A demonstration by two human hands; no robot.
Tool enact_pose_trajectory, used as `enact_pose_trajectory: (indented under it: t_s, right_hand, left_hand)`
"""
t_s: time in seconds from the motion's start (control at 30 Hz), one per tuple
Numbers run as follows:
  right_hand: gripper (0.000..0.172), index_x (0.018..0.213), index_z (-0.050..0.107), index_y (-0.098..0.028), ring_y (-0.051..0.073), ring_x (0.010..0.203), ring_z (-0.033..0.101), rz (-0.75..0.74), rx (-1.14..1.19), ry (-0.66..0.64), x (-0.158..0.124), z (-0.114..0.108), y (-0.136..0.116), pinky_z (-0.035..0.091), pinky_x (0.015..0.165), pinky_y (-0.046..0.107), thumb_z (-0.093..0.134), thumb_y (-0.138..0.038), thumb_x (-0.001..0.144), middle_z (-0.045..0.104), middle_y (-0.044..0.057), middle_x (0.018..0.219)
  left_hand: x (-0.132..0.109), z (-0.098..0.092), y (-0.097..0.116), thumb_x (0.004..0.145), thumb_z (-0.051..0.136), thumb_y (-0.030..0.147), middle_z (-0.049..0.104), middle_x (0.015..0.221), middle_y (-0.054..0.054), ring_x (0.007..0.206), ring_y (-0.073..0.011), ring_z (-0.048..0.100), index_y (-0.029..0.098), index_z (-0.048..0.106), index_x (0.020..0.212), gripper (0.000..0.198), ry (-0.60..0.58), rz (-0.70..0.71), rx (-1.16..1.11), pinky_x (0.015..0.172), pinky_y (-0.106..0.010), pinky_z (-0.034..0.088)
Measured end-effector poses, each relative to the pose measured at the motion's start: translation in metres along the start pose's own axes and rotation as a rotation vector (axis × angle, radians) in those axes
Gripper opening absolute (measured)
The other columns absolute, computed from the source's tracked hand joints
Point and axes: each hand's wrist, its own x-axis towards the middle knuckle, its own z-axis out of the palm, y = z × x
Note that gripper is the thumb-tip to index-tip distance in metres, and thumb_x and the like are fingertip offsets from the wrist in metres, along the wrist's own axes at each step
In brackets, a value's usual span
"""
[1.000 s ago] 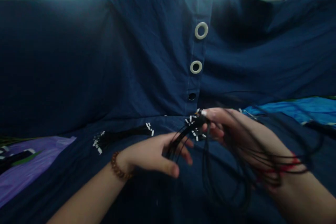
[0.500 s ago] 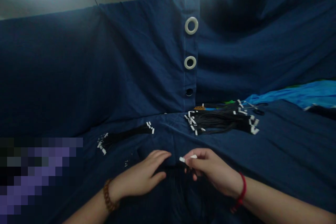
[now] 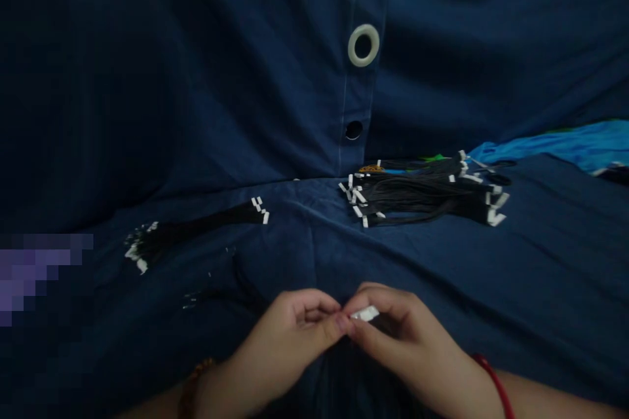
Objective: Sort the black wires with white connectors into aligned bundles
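My left hand (image 3: 289,337) and my right hand (image 3: 403,334) meet low in the middle of the view, fingers pinched together. Between them a small white tab (image 3: 364,313) shows, held by my right fingers, with my left fingertips pressed at its end. Anything attached to the tab is hidden by my hands and the dark below them. Behind my hands lies a large bundle of black cords with white tips (image 3: 422,200). A smaller bundle of the same kind (image 3: 196,232) lies to the left, beyond reach of my fingers.
Dark blue cloth with a white-ringed grommet (image 3: 363,46) covers the surface and rises behind. Bright blue fabric (image 3: 550,147) lies back right, dark-handled scissors (image 3: 498,178) beside it. A few loose dark cords (image 3: 221,294) lie near my left hand.
The cord bunch once in my right hand now lies in the pile at the back. My hands have come together around the white tab, and the view has tilted further down.
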Motion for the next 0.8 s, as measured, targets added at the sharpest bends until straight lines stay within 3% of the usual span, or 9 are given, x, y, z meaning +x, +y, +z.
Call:
enact_pose_trajectory:
  t_s: [0.13,0.2,0.37,0.57,0.7,0.8]
  right_hand:
    - [0.014,0.075,0.063,-0.016,0.013,0.069,0.054,0.014,-0.026,-0.038,0.001,-0.002,-0.001,0.040,0.063,0.023,0.055,-0.028,0.081,0.059,0.002,0.073]
    - [0.013,0.080,0.061,-0.018,0.013,0.073,0.055,0.008,-0.037,-0.047,0.002,-0.003,0.000,0.041,0.067,0.023,0.053,-0.028,0.083,0.059,0.001,0.077]
    - [0.015,0.094,0.052,-0.023,0.012,0.079,0.055,-0.025,-0.142,-0.061,-0.002,-0.003,0.000,0.041,0.072,0.022,0.040,-0.032,0.091,0.058,-0.001,0.085]
    - [0.021,0.108,0.044,-0.026,0.011,0.086,0.055,-0.072,-0.282,0.046,-0.010,-0.002,-0.002,0.042,0.073,0.018,0.031,-0.033,0.094,0.059,0.000,0.094]
    - [0.024,0.114,0.043,-0.024,0.012,0.097,0.055,-0.129,-0.339,0.048,-0.011,0.001,-0.001,0.042,0.078,0.019,0.030,-0.030,0.094,0.059,0.002,0.104]
    - [0.026,0.116,0.042,-0.023,0.011,0.096,0.056,-0.112,-0.370,0.014,-0.011,0.002,-0.001,0.043,0.081,0.021,0.031,-0.028,0.094,0.061,0.001,0.101]
  left_hand:
    - [0.003,-0.005,0.003,0.061,0.073,0.032,0.067,0.078,-0.002,0.078,-0.0158,0.059,0.013,0.062,0.084,0.031,-0.180,-0.064,-0.067,0.073,-0.027,0.041]
    - [0.004,-0.006,0.001,0.064,0.072,0.026,0.067,0.080,-0.003,0.082,-0.0158,0.059,0.013,0.062,0.086,0.028,-0.194,-0.064,-0.091,0.076,-0.027,0.041]
    - [0.005,-0.004,-0.006,0.072,0.065,0.019,0.068,0.078,-0.001,0.082,-0.0141,0.060,0.014,0.065,0.084,0.013,-0.077,-0.037,-0.169,0.079,-0.026,0.041]
    - [0.000,0.007,-0.012,0.070,0.066,0.018,0.066,0.074,0.001,0.075,-0.0108,0.058,0.016,0.064,0.079,0.009,0.093,0.012,-0.310,0.070,-0.021,0.041]
    - [-0.002,0.015,-0.013,0.072,0.064,0.018,0.065,0.076,0.000,0.075,-0.0116,0.057,0.015,0.060,0.080,0.010,0.133,-0.035,-0.372,0.071,-0.023,0.041]
    - [-0.003,0.016,-0.011,0.073,0.063,0.016,0.064,0.076,0.000,0.075,-0.0106,0.055,0.013,0.058,0.079,0.008,0.121,-0.009,-0.338,0.073,-0.022,0.040]
